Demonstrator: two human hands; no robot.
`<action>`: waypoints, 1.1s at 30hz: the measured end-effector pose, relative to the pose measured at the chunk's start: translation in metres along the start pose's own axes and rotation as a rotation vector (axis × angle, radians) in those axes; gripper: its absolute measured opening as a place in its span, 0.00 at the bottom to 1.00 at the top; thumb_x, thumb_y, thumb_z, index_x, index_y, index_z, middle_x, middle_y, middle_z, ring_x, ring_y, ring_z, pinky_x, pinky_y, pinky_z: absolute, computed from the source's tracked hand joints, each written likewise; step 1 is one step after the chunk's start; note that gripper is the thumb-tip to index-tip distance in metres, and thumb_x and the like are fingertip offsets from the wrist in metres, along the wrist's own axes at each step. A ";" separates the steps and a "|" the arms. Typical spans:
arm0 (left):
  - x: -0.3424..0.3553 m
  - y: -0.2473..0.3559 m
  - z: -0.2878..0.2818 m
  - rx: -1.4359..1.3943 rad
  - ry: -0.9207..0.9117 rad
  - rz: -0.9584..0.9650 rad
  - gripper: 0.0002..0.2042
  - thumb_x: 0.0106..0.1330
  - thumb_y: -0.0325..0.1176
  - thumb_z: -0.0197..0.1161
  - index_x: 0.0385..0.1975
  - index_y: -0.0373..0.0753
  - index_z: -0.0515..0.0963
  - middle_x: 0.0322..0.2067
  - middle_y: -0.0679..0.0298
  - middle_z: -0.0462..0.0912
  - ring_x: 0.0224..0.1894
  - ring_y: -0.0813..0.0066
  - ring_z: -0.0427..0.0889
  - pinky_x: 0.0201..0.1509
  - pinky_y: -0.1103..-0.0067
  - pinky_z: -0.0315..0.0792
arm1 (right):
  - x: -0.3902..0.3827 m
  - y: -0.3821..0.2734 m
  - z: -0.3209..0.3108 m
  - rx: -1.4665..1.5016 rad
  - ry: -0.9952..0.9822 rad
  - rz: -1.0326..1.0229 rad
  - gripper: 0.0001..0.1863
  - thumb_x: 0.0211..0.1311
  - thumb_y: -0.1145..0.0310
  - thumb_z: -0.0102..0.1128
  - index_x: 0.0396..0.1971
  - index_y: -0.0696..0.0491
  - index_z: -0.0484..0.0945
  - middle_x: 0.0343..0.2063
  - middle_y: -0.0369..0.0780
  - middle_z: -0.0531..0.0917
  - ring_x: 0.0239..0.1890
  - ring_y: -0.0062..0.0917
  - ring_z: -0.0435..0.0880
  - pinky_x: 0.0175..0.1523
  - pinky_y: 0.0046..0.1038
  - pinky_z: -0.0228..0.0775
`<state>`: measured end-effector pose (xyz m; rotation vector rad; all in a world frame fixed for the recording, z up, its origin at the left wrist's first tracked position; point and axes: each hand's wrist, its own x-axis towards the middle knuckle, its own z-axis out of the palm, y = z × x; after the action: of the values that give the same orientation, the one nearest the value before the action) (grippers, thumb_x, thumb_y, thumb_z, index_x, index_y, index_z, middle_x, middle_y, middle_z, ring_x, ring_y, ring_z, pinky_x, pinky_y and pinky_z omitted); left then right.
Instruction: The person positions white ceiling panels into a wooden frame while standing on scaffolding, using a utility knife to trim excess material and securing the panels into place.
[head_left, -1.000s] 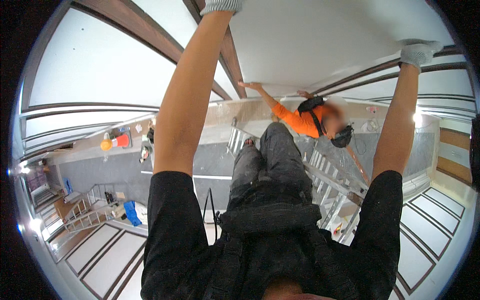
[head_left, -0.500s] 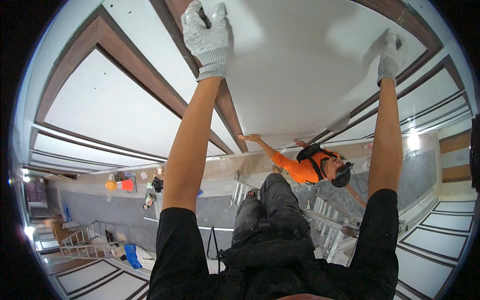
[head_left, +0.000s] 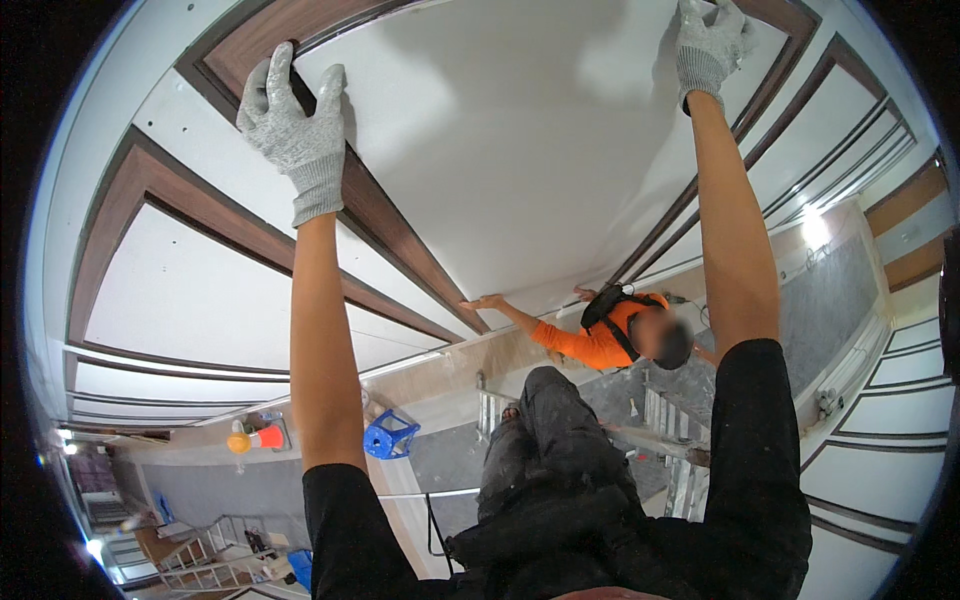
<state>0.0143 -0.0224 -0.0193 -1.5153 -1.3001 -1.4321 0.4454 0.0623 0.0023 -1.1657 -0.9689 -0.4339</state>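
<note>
My left hand (head_left: pixel 300 130), in a pale grey knit glove, reaches up with fingers apart against the dark brown wooden trim (head_left: pixel 390 240) beside a large white panel (head_left: pixel 520 150) overhead. My right hand (head_left: pixel 712 50), gloved alike, is raised at the panel's upper right near the other trim, fingers apart. A co-worker in an orange long-sleeved top (head_left: pixel 590 340) is below the far end of the panel, one hand (head_left: pixel 485 302) raised flat at the left trim, the other near the panel's lower edge.
An aluminium ladder (head_left: pixel 660 430) is below beside my legs. A blue plastic stool (head_left: pixel 390 435), an orange traffic cone (head_left: pixel 262 437) and more ladders (head_left: pixel 200 560) stand on the grey-covered floor. Framed white panels (head_left: pixel 190 280) and bright lamps (head_left: pixel 815 225) line the sides.
The view has tilted, so more of the panel shows. Both my hands have come fully into view and now sit further left in the picture. The co-worker's hand remains at the trim.
</note>
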 end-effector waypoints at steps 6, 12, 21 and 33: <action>-0.001 -0.007 0.009 0.016 0.038 0.131 0.25 0.62 0.45 0.75 0.60 0.49 0.81 0.59 0.55 0.74 0.62 0.56 0.70 0.68 0.61 0.64 | 0.002 0.001 0.002 0.076 0.028 -0.309 0.11 0.68 0.62 0.64 0.36 0.54 0.78 0.38 0.44 0.77 0.47 0.42 0.74 0.56 0.43 0.66; -0.001 -0.015 0.022 -0.059 0.131 0.244 0.18 0.65 0.40 0.72 0.54 0.45 0.83 0.58 0.55 0.75 0.62 0.56 0.71 0.69 0.61 0.63 | -0.005 0.004 0.006 0.051 0.065 -0.482 0.09 0.68 0.64 0.62 0.33 0.54 0.77 0.34 0.45 0.76 0.45 0.42 0.74 0.54 0.44 0.65; 0.002 -0.020 0.034 0.018 0.214 0.405 0.16 0.67 0.33 0.68 0.52 0.35 0.81 0.56 0.48 0.74 0.58 0.55 0.74 0.62 0.64 0.73 | 0.016 0.020 -0.001 -0.004 -0.063 -0.534 0.11 0.63 0.61 0.65 0.35 0.53 0.78 0.37 0.45 0.77 0.46 0.43 0.75 0.54 0.44 0.65; -0.002 -0.004 0.035 0.099 0.176 0.310 0.14 0.71 0.34 0.66 0.50 0.31 0.80 0.58 0.47 0.72 0.60 0.56 0.71 0.64 0.66 0.71 | 0.031 0.047 0.003 0.071 -0.014 -0.535 0.22 0.56 0.47 0.72 0.38 0.51 0.80 0.38 0.42 0.78 0.48 0.41 0.75 0.57 0.43 0.66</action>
<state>0.0211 0.0111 -0.0278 -1.4190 -0.9680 -1.2505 0.4956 0.0884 0.0012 -0.8352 -1.2989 -0.8095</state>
